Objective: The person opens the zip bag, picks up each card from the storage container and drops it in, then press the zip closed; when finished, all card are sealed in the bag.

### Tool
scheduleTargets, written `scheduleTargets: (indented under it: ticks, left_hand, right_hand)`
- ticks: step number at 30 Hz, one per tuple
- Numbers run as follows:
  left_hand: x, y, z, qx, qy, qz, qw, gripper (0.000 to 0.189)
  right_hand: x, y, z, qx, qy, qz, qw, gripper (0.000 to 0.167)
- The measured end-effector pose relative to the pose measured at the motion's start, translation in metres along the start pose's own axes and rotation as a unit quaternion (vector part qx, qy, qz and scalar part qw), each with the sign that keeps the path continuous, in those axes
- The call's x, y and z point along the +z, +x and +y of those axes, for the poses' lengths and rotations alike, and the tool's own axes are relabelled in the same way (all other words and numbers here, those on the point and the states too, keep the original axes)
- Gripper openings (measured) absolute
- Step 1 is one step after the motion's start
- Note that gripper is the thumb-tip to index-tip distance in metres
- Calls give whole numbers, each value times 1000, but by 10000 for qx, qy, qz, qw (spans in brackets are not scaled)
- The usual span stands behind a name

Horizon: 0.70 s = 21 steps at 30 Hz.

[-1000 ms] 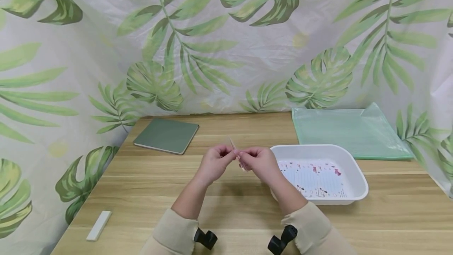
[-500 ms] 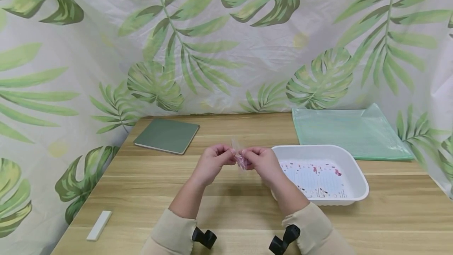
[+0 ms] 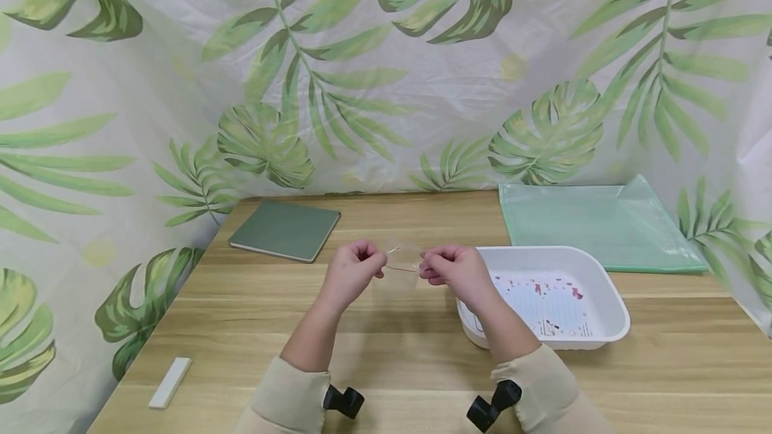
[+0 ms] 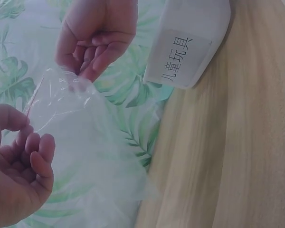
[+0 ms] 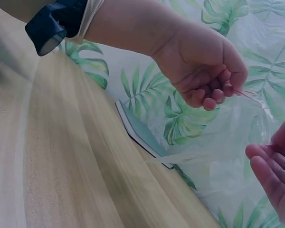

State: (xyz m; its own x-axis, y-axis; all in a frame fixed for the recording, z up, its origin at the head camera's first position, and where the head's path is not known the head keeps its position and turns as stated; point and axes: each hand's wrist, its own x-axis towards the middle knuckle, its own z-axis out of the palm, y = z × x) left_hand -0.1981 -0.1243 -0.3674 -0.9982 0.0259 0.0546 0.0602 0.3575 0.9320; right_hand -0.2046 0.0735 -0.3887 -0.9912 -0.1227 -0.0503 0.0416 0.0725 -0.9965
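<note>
A clear plastic zip bag (image 3: 403, 261) with a thin red line along its mouth is stretched between both hands above the table. My left hand (image 3: 356, 270) pinches one side of the mouth between thumb and forefinger, other fingers curled. On the opposite side, my right hand (image 3: 461, 276) pinches the edge in the same way. In the left wrist view the bag (image 4: 90, 137) hangs down, its mouth spread apart, and I see nothing inside it. The right hand stays close to the left end of a white plastic tray (image 3: 612, 313).
Printed, lined paper (image 3: 545, 307) lies in the tray, whose side bears a label (image 4: 178, 54). Behind it lies a green translucent mesh pouch (image 3: 591, 220). A dark green notebook (image 3: 286, 230) is at the back left, a white bar (image 3: 170, 383) at the front left.
The hands have moved apart, left hand leftward and right hand rightward. The plastic bag, earlier narrow and bunched between the fingers, is now spread with its mouth pulled wide.
</note>
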Motion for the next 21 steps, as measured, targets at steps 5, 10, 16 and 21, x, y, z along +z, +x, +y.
scheduleTargets:
  ticks: [5, 10, 16, 21]
  left_hand:
    - [-6, -2, 3, 174, 574, -192, 9980, 16]
    - [-5, -5, 4, 944, 982, -225, 9904, 3]
    - [8, -3, -7, 2790, 876, -315, 9558, 37]
    - [16, -3, -15, 2948, 873, -558, 9499, 53]
  right_hand:
    - [-4, 0, -1, 61, -611, 150, 9980, 22]
    - [-3, -1, -1, 62, -650, 119, 9978, 21]
    - [-2, -2, -1, 172, 160, -228, 9995, 23]
    - [-2, -3, -1, 196, 366, -451, 9981, 27]
